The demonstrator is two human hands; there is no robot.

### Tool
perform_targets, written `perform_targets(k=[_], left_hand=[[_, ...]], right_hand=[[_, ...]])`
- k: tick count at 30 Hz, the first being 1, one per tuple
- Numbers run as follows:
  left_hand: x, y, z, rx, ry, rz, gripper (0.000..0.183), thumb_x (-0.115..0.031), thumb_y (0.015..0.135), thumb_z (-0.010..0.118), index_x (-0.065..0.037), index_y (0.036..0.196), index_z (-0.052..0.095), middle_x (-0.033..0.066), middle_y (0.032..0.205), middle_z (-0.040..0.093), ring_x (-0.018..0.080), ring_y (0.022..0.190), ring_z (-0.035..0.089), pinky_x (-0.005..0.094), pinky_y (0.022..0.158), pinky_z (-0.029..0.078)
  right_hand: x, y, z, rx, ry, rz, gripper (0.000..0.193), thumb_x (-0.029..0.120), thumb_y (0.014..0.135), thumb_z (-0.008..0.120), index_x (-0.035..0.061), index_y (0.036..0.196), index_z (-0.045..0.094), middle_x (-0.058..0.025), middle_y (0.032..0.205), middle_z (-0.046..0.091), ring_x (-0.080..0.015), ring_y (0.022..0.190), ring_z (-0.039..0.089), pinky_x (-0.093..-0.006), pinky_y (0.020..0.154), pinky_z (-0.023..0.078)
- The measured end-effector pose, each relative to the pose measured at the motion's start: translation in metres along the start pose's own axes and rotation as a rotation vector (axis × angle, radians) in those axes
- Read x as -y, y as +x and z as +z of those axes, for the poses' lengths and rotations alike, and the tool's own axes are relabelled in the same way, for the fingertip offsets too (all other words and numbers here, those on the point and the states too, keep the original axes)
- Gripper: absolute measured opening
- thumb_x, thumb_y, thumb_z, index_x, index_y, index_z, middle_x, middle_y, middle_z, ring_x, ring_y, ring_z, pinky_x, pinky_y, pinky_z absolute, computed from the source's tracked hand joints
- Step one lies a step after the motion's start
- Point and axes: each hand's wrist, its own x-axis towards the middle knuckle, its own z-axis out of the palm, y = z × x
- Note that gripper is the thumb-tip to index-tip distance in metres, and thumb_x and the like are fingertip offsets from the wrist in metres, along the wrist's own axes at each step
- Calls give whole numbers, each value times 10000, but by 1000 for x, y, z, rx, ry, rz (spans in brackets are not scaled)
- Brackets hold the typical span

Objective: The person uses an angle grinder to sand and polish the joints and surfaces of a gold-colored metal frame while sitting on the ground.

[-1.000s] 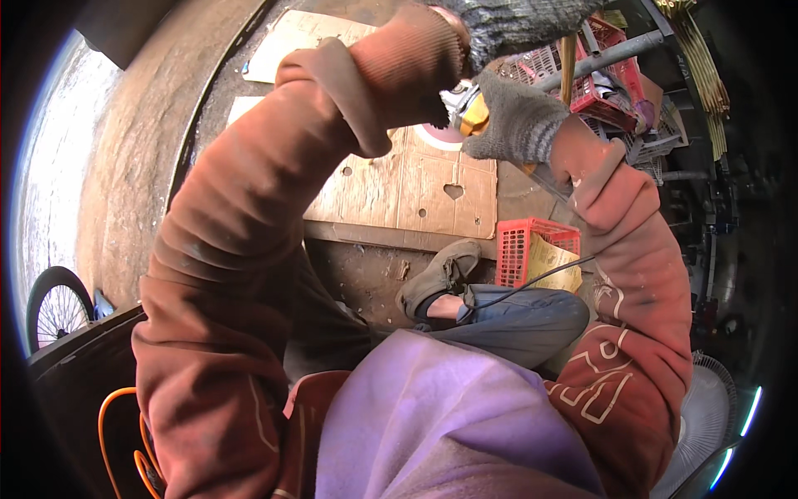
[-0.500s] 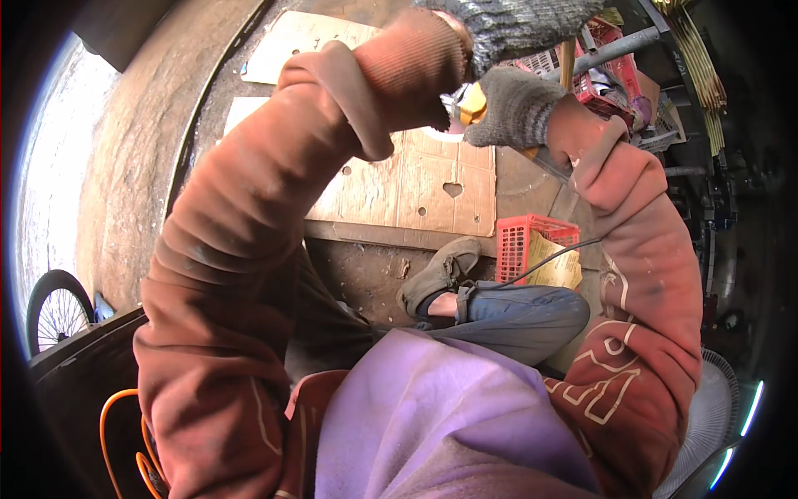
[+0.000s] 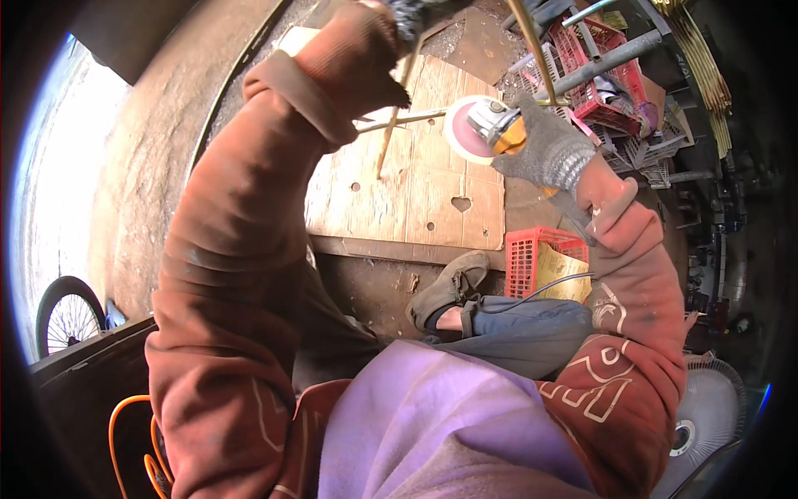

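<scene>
Grinder point(image 3: 504, 130) clasped in gloved right hand point(image 3: 546, 151) above cardboard point(image 3: 416, 187)

Its pink disc point(image 3: 460, 137) appears beside brassy metal rods point(image 3: 407, 119). Left hand point(image 3: 420, 14) is cut off at the upper edge; its grip cannot be told. A red basket point(image 3: 521, 259) stands near the cardboard.

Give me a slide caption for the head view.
Gloved right hand gripping an angle grinder with a pink disc above a cardboard sheet.

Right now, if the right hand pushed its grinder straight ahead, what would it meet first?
Probably the brass-coloured bar beside the pink disc of the grinder, though depth is unclear.
</scene>
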Motion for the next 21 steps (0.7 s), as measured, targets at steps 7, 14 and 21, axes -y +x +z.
perform_targets(k=[7, 14, 21], left_hand=[[7, 13, -12, -80, -48, -180, 308, -334, 912, 715, -74, 772, 626, -19, 524, 481, 109, 391, 445, 283, 367, 348], [-7, 17, -20, -329, -46, -140, 185, -238, 896, 728, -67, 861, 666, -29, 531, 487, 86, 370, 419, 263, 341, 311], [58, 24, -77, -176, 162, 39, 246, -169, 947, 673, -14, 1137, 687, 10, 674, 556, 90, 503, 501, 236, 437, 378]], right_hand=[[14, 15, 40, -99, 182, 86, 886, 469, 713, 825, 85, 1366, 365, -251, 1105, 664, -426, 1028, 677, -464, 868, 545], [49, 29, 125, -343, 740, -138, 864, 445, 736, 808, 131, 1356, 295, -251, 1049, 675, -464, 908, 686, -508, 802, 556], [56, 52, 156, -480, 1183, -47, 866, 364, 709, 889, 138, 1372, 379, -171, 1133, 668, -311, 1040, 686, -405, 871, 553]])
